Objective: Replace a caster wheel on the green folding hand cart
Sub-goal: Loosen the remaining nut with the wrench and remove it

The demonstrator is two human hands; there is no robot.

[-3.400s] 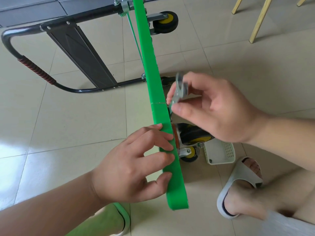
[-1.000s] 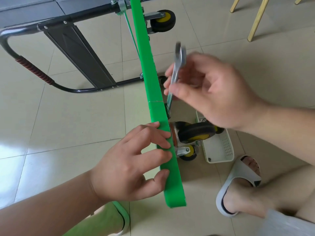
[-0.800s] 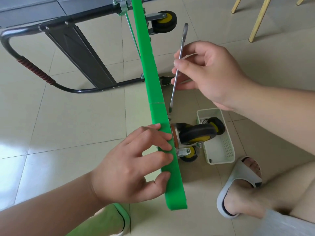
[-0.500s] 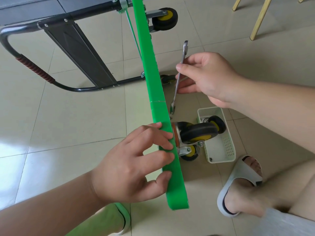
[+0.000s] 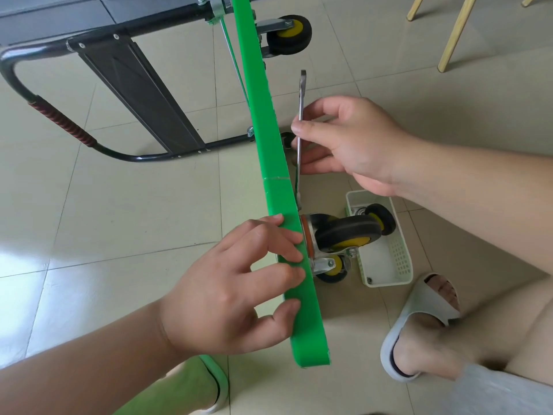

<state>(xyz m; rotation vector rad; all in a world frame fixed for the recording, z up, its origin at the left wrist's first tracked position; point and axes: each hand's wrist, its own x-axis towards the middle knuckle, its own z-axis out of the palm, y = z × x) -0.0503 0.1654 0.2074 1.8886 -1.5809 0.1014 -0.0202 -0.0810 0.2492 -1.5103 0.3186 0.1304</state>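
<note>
Both your hands are occupied. Your left hand (image 5: 233, 283) grips the top edge of the green cart deck (image 5: 269, 130), which stands on its side. Its fingers curl over the edge toward the wheel side, and the thumb presses the near face lower down. Your right hand (image 5: 350, 142) pinches a flat steel wrench (image 5: 300, 115) between thumb and fingertips near its middle, with the other fingers loosely curled behind it. The wrench stands almost upright, just beside the deck's right face. Its upper end is free above your knuckles and its lower end is just above the caster's mount. Whether it sits on a fastener you cannot tell from here.

Just right of your left fingertips, the caster wheel (image 5: 347, 232), a black tyre with a yellow hub, sticks out from the deck on a silver bracket. A smaller yellow-hubbed wheel (image 5: 333, 269) shows beneath it. Beside these on the tiled floor (image 5: 119, 220) lies a white basket (image 5: 386, 274) with a spare caster (image 5: 380, 218) in its far end. Your foot in a grey slipper (image 5: 419, 319) is planted near the basket. At the deck's far end another wheel (image 5: 288, 34) juts out to the right. The black handle frame (image 5: 143, 157) with its red grip (image 5: 59, 121) lies folded out to the left. Pale wooden legs (image 5: 454, 34) stand at the upper right.
</note>
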